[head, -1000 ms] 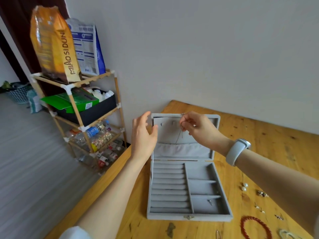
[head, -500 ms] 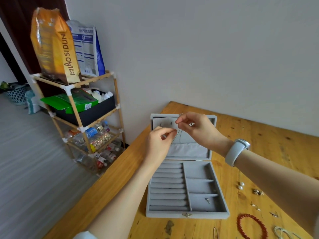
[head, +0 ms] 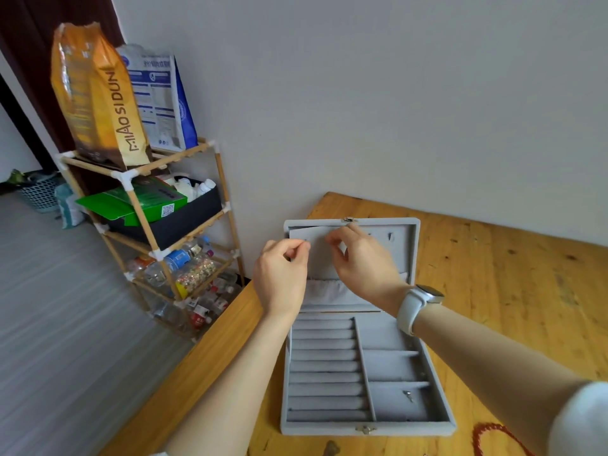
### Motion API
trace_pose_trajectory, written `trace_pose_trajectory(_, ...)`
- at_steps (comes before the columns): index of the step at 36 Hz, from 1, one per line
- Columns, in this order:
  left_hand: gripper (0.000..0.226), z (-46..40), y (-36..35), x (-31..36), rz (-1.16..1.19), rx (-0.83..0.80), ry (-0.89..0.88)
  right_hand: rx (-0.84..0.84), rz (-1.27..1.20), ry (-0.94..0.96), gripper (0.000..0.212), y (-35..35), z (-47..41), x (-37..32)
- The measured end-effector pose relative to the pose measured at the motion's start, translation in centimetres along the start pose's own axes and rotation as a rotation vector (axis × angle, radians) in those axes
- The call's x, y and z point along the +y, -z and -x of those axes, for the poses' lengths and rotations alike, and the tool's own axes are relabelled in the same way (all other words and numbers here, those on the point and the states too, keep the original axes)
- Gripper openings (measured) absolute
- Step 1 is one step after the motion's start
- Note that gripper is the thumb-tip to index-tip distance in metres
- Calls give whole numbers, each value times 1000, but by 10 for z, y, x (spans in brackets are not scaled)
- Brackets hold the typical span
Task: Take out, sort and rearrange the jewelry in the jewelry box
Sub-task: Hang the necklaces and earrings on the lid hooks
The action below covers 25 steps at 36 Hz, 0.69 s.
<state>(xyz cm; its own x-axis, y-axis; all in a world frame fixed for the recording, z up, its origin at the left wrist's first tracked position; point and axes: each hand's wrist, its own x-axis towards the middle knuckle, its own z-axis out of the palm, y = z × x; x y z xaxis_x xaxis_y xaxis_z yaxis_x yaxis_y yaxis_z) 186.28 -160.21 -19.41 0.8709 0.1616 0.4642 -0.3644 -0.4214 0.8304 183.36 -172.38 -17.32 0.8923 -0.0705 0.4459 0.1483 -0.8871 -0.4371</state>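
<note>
Seen from the head camera, a grey velvet jewelry box (head: 365, 366) lies open on a light wooden bench (head: 513, 278), its lid standing upright at the far side. Both hands are raised in front of the lid's inner panel. The left hand (head: 279, 274) has its fingers curled, thumb and forefinger pinched together near the panel's upper left; whether anything lies between them is too small to tell. The right hand (head: 362, 261), with a white smartwatch (head: 419, 304) on its wrist, also pinches its fingertips together just below the lid's top edge, near the small metal clasp (head: 349, 220). The box's base shows a row of ring rolls on the left and three square compartments on the right; a tiny silver trinket (head: 408, 395) lies in the nearest one. A red beaded bracelet (head: 493, 436) rests on the bench at the lower right. Left of the bench stands a bamboo shelf rack (head: 144, 225) carrying an orange bag (head: 98, 93), boxes and bottles.
</note>
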Motion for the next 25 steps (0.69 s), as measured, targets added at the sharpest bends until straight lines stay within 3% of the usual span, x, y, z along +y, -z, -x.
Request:
trace_pose_trajectory(6,12,-8,7,-1,115,-86,-70,-120,-359,-90,29,-23,4,3)
trace_pose_trajectory(10,12,-11,10,-5,137,-148,-95,-77,-666,-155,8,-25,1,-1)
trace_pose_trajectory(25,20,-11,12,0,169,-201,-134,24,-648,-150,9,-31,1,-1)
